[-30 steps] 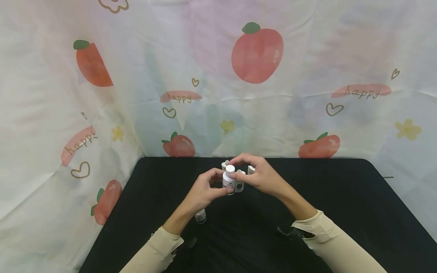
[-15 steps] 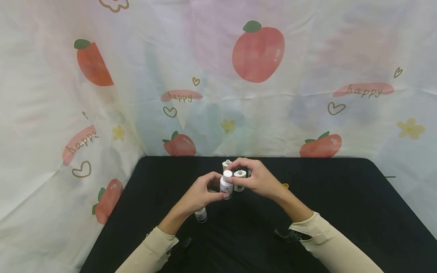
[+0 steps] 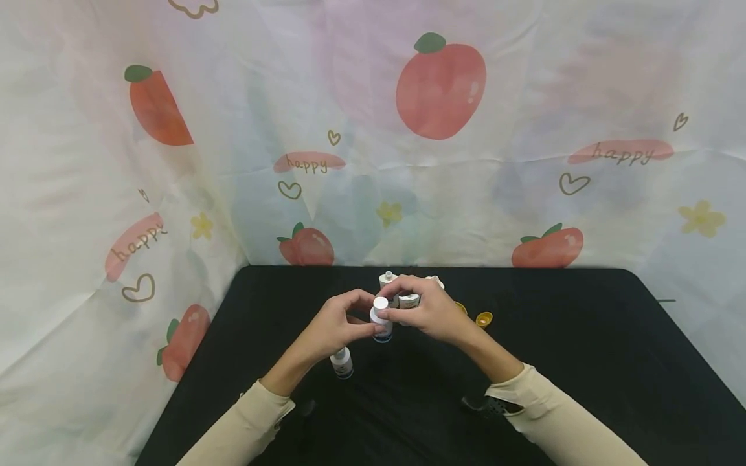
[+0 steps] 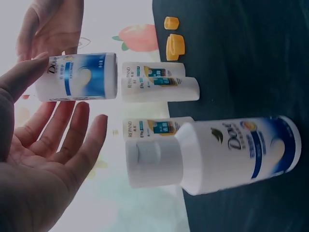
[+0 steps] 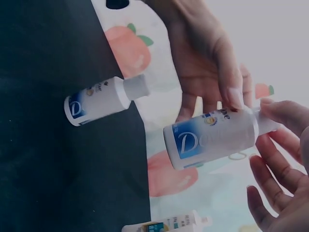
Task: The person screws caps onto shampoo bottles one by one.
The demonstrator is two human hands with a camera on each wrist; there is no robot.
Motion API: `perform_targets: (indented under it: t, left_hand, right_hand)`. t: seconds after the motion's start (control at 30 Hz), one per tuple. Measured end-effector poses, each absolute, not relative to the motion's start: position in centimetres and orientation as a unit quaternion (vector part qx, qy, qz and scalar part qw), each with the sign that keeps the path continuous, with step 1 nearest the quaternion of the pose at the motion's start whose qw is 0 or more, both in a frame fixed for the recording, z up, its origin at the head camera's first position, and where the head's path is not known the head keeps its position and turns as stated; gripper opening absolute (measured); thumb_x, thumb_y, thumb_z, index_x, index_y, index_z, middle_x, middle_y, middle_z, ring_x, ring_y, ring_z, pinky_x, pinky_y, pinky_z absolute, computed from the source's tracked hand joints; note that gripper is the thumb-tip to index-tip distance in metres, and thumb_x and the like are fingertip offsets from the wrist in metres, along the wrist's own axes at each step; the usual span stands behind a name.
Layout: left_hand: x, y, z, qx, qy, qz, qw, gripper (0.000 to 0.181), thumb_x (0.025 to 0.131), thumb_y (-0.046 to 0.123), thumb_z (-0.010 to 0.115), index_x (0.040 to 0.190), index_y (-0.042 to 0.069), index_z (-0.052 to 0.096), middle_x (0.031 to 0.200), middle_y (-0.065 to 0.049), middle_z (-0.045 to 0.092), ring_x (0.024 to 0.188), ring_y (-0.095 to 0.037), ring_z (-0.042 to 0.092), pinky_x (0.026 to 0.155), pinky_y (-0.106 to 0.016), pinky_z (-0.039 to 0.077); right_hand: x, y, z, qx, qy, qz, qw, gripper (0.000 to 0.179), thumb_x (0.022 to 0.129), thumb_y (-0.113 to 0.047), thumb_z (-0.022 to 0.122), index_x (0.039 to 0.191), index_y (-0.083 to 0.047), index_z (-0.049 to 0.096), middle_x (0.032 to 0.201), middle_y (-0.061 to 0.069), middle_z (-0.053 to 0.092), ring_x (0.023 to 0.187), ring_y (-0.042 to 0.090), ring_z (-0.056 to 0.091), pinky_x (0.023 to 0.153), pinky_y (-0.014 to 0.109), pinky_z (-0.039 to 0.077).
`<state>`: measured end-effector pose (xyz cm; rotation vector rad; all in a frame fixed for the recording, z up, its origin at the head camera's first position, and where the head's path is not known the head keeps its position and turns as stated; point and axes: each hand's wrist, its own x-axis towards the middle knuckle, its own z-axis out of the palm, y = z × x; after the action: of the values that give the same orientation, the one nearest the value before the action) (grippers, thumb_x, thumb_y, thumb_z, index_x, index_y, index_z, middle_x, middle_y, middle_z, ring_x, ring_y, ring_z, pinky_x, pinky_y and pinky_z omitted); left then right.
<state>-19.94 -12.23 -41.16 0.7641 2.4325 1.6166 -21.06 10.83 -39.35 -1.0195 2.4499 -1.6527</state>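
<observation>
One Dove bottle [image 5: 210,137], white and blue, held raised above the black table [image 3: 583,349], cap [image 3: 380,303] uppermost; left hand [image 3: 335,329] gripping its sides between thumb and fingers; right hand [image 3: 435,312] pinching the cap; bottle probably light, firm plastic with slight give, unlikely to break, apt to slip where smooth and curved; how full, cannot tell; best taken, by judgement, round the middle with one hand and at the cap's sides with the other; one second Dove [image 3: 342,364], standing near the left hand; three white bottles [image 4: 159,92], standing behind; two yellow pieces [image 3: 484,320], right of these.
</observation>
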Motion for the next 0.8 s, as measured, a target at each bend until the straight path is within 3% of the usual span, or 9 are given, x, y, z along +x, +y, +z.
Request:
perform_targets:
  t: [0.13,0.3,0.47,0.8]
  left_hand:
    - [-20.0,-12.4,-41.1,0.257,0.821,0.506,0.053,0.035,0.082,0.021,0.087,0.113,0.017,0.070,0.108,0.004,0.070,0.102,-0.015,0.064,0.087,-0.047,0.058]
    - [-20.2,-12.8,-41.2,0.266,0.835,0.479,0.053,0.032,0.082,0.020,0.087,0.109,0.017,0.071,0.102,0.006,0.070,0.099,-0.012,0.064,0.085,-0.039,0.059]
    - [-20.4,-13.1,-41.4,0.270,0.836,0.471,0.085,0.030,0.084,0.016,0.085,0.109,0.017,0.069,0.104,0.006,0.071,0.100,-0.011,0.066,0.089,-0.033,0.058]
    - [-20.7,-13.4,-42.5,0.296,0.851,0.423,0.097,0.028,0.084,0.021,0.085,0.106,0.018,0.068,0.102,0.008,0.071,0.098,-0.007,0.067,0.097,-0.039,0.055]
  right_hand:
    - [-20.9,10.4,-39.9,-0.324,0.791,-0.518,0.002,0.023,0.087,-0.024,0.082,0.108,-0.021,0.074,0.104,-0.005,0.070,0.100,0.014,0.064,0.091,0.041,0.054]
    - [-20.8,10.2,-40.3,-0.322,0.804,-0.501,-0.003,0.024,0.087,-0.027,0.082,0.109,-0.023,0.074,0.104,-0.009,0.070,0.101,0.013,0.064,0.091,0.037,0.052]
    - [-20.7,10.0,-41.0,-0.328,0.808,-0.489,-0.007,0.025,0.087,-0.025,0.083,0.110,-0.022,0.073,0.105,-0.010,0.071,0.103,0.016,0.064,0.088,0.038,0.052]
    - [-20.5,9.6,-42.5,-0.325,0.811,-0.486,0.005,0.024,0.087,-0.026,0.082,0.109,-0.022,0.074,0.103,-0.013,0.072,0.101,0.019,0.065,0.084,0.045,0.051]
